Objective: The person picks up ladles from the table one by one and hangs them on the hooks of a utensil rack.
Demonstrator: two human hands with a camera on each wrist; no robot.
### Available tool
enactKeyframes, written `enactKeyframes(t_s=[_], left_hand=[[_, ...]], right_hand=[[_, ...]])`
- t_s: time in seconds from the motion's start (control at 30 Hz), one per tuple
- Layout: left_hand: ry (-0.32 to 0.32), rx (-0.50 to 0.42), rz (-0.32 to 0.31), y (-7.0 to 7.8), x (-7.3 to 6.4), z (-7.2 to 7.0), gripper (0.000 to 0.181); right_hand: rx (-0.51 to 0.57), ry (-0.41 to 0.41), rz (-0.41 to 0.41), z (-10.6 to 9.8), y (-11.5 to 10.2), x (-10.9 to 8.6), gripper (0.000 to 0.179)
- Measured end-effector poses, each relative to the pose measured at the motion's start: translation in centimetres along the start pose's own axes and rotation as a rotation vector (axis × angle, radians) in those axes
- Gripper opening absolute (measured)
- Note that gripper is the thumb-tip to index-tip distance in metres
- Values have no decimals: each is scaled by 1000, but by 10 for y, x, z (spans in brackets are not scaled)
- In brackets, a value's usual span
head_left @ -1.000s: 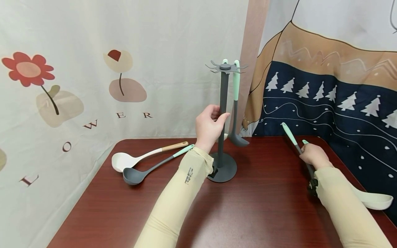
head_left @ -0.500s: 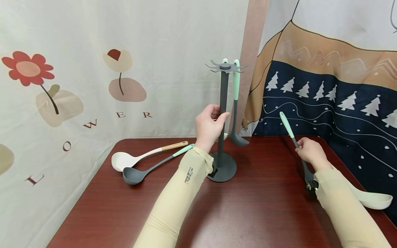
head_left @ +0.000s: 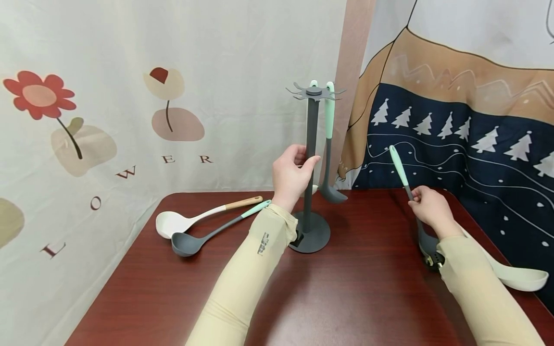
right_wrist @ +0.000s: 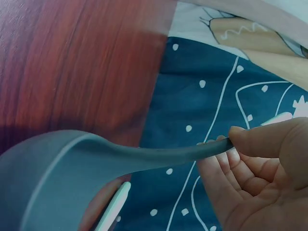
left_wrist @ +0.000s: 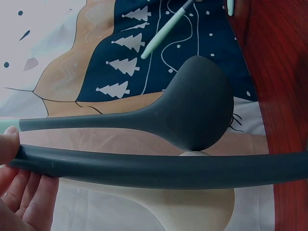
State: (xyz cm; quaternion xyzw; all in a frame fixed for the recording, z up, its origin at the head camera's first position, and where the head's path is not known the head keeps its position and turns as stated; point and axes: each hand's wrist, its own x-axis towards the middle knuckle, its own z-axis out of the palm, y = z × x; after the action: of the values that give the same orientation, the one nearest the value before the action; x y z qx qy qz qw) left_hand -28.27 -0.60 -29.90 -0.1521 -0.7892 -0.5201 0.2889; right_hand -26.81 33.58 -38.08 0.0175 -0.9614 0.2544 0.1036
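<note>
My left hand (head_left: 292, 179) grips the dark grey pole of a utensil stand (head_left: 309, 192), with a round base and hooked top. A grey ladle (head_left: 329, 158) with a mint handle hangs on its right side; behind the pole hangs a cream-bowled utensil (left_wrist: 207, 207). At the table's right side, my right hand (head_left: 430, 209) pinches another grey ladle (right_wrist: 159, 156) by its shaft. The mint handle points up and its bowl hangs low, partly hidden by the wrist in the head view. The left wrist view shows thumb and fingers (left_wrist: 33, 197) around the pole.
On the left of the table (head_left: 355, 298) lie a white ladle (head_left: 173, 225) with a wooden handle and a grey ladle (head_left: 188, 244) with a mint handle. A cream ladle (head_left: 521, 278) lies near the right edge, partly behind my right forearm. Printed curtains (head_left: 242, 96) stand behind.
My right hand has raised the ladle and moved slightly left, tipping its handle more upright, away from the cream ladle. The left hand stays on the pole.
</note>
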Motion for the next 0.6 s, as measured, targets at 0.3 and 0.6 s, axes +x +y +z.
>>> enactKeyframes(t_s=[0.3,0.6], left_hand=[[0,-7,-9,1,1,0,19],[-3,-6,-11,0,0,0,19]], right_hand=[[17,94,-64,1,-13,1,16],[51,185,-114,-2,-28,-1,16]])
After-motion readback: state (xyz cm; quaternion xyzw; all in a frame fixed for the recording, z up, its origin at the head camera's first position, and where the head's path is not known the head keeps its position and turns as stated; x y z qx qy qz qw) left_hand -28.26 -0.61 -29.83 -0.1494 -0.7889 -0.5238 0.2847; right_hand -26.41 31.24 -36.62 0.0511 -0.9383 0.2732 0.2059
